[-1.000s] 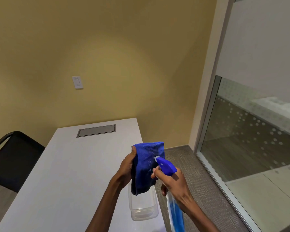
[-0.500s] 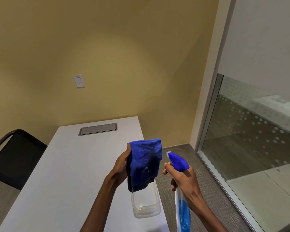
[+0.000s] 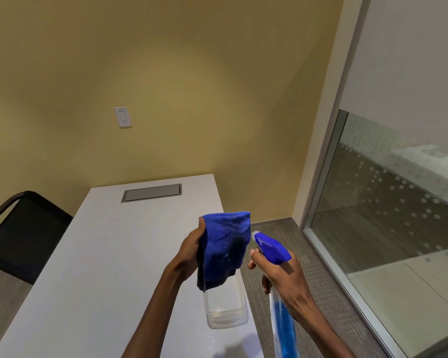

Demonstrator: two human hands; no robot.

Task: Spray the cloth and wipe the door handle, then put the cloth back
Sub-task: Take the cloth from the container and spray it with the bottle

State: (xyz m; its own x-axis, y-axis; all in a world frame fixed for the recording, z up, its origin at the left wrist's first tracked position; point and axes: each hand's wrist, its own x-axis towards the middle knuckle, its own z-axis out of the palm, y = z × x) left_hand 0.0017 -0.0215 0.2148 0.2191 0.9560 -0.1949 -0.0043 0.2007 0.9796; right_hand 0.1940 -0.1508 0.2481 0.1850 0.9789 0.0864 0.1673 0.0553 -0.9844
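My left hand (image 3: 189, 251) holds a blue cloth (image 3: 224, 248) up by its left edge, so it hangs over the table's right side with darker wet patches on it. My right hand (image 3: 282, 277) grips a spray bottle (image 3: 282, 321) with a blue trigger head (image 3: 270, 248) and blue liquid inside. The nozzle points at the cloth from a short gap to its right. No door handle is in view.
A clear plastic container (image 3: 226, 310) stands on the white table (image 3: 93, 267) right under the cloth. A black chair (image 3: 21, 236) sits to the left. A glass wall (image 3: 398, 202) with a metal frame runs along the right, above grey carpet (image 3: 321, 280).
The spray bottle has drawn back to the right, away from the cloth. The cloth has stayed held up in my left hand, and the view has shifted slightly.
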